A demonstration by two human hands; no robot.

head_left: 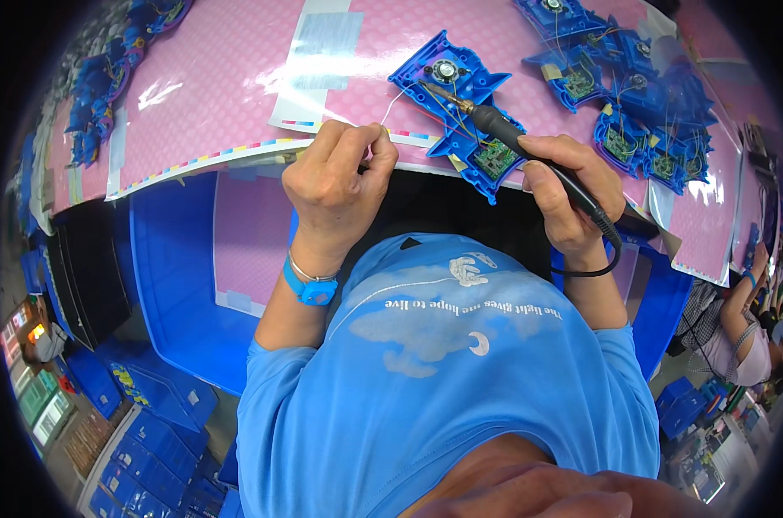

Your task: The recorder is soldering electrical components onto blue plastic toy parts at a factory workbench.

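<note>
My left hand (335, 177) is closed in a pinch on a thin pale solder wire (392, 104), which runs up toward a blue plastic housing (473, 84). In my right hand (577, 190) is a soldering iron (498, 126) with a black handle and cord. Its tip points at the edge of a round speaker (444, 71) set in the housing; whether tip and wire touch cannot be made out. Lower in the same housing lies a green circuit board (496, 159), with thin coloured wires between it and the speaker. The housing rests near the table's front edge.
Several similar housings with boards and wires (655, 108) lie to the right, and more blue parts (107, 82) line the far left. A pink patterned sheet covers the table (227, 73). Blue bins (174, 285) stand under the front edge. Another person (741, 345) sits at right.
</note>
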